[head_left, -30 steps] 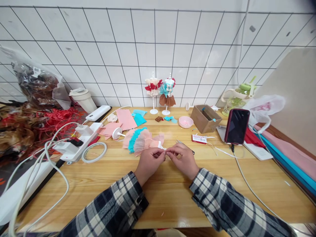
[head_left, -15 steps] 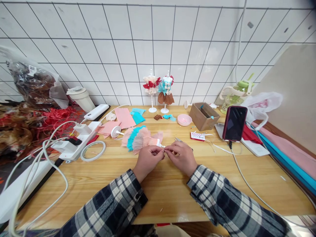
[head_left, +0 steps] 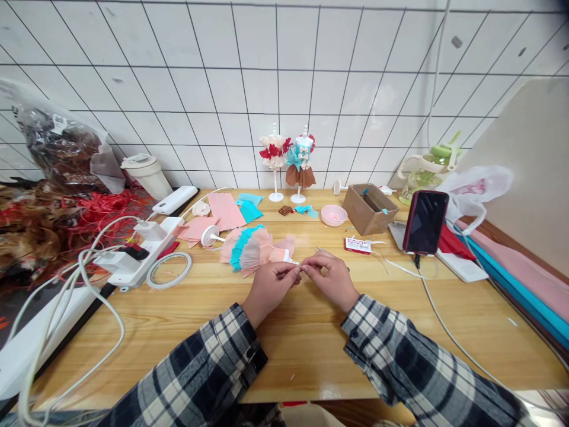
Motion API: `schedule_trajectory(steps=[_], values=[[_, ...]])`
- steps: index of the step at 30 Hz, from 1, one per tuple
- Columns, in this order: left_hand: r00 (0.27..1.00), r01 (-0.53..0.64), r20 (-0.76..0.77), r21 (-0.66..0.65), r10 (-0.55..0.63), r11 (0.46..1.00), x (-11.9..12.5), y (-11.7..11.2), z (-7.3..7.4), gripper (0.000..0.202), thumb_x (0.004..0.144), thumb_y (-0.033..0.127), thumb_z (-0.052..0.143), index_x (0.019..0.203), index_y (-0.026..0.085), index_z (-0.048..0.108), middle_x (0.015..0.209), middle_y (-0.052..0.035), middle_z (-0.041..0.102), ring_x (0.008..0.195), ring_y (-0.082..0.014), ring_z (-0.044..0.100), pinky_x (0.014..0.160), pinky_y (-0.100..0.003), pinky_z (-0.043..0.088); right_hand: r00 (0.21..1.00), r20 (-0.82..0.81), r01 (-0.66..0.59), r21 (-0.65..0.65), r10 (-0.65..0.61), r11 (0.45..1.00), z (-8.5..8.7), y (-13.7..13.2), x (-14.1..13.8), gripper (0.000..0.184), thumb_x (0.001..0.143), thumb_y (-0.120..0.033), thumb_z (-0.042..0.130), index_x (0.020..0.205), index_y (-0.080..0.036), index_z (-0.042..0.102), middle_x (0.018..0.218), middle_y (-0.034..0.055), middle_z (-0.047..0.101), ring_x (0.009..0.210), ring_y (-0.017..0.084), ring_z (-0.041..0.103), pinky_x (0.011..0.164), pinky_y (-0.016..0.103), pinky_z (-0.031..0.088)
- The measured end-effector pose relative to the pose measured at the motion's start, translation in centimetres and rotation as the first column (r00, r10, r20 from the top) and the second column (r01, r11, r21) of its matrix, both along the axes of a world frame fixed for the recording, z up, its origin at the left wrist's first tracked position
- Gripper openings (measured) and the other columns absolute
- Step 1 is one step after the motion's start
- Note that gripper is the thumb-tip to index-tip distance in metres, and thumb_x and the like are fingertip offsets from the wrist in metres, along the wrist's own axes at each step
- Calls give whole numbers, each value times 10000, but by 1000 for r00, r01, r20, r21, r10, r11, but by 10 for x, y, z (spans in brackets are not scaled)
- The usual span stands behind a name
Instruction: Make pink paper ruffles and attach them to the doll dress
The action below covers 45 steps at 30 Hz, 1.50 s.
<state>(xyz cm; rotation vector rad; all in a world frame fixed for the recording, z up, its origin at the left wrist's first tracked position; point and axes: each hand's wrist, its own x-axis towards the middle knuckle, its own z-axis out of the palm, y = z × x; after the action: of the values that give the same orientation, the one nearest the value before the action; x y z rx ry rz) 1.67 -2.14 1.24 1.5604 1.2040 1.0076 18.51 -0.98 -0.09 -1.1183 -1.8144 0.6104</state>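
Note:
My left hand and my right hand meet fingertip to fingertip over the front middle of the table. Both are closed in a pinch; what sits between the fingertips is too small to make out. Just behind my left hand, a miniature dress form lies on its side, its round white base to the left. It wears a ruffled paper dress in peach with a turquoise band, and its neck end points at my fingers. Scissors, mostly hidden, lie behind my right hand.
Two dressed miniature forms stand by the tiled wall. Pink paper, a tape roll and a power strip lie left. Rightward are a pink bowl, a cardboard box, a labelled packet and a propped phone with its cable.
My hands stay pinched together at nearly the same place, and the fingers of my right hand have shifted slightly. The whole view has moved a little.

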Motion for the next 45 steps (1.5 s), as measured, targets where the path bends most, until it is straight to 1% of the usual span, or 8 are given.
schedule_trajectory(steps=[4,7,10,14,23,31,36,45], values=[[1000,-2,27,10,1,1000,0,0,-1,247,783,379,614,776,161,727,685,-49,727,630,-171,667,612,-258,537,1000,-29,-3,-16,2,1000,-1,1,1,124,847,-264,624,778,-194,700,695,25,646,664,156,583,638,288,487],[998,30,51,5,-30,1000,-1,0,-1,279,776,412,632,831,156,729,700,-51,727,653,-176,669,624,-265,539,999,-54,-11,-38,9,999,-1,2,2,133,850,-276,628,777,-198,708,724,33,668,691,161,604,676,304,500],[998,24,61,-8,-24,1000,-1,1,-2,293,773,426,639,808,148,724,687,-52,717,648,-173,663,621,-260,535,998,-48,-35,-38,33,999,1,0,3,124,851,-255,625,795,-197,719,745,40,676,711,165,610,692,307,501],[999,-34,24,-1,34,999,-3,2,-4,282,791,412,623,762,149,721,666,-51,708,629,-165,654,601,-246,523,998,-16,-57,-8,57,998,1,-2,1,139,861,-216,600,865,-201,738,769,46,680,711,164,606,671,299,491],[997,-7,72,-16,8,1000,-2,2,-6,278,786,417,628,820,156,719,740,-54,733,676,-181,695,646,-262,564,999,-39,-26,7,26,1000,1,-2,1,147,870,-234,604,855,-208,747,730,40,667,693,163,588,637,285,481],[999,-51,9,32,51,998,-3,5,-4,214,761,349,616,732,157,705,677,-36,712,632,-158,660,602,-234,529,998,21,-63,23,62,998,3,-5,0,163,867,-199,601,904,-227,757,750,33,653,649,143,573,618,273,466],[998,-57,14,11,57,998,-4,6,-1,209,749,324,594,714,156,714,651,-28,706,615,-149,646,590,-222,514,997,10,-79,26,79,997,2,-5,-1,181,868,-193,596,944,-238,754,733,25,637,635,140,563,605,268,456],[998,-55,-36,11,55,998,-2,3,2,219,754,323,609,682,147,719,604,-27,698,560,-137,626,546,-204,488,999,16,-45,19,45,999,-1,-2,-1,122,844,-199,629,882,-212,744,684,7,603,601,127,531,593,258,432]])
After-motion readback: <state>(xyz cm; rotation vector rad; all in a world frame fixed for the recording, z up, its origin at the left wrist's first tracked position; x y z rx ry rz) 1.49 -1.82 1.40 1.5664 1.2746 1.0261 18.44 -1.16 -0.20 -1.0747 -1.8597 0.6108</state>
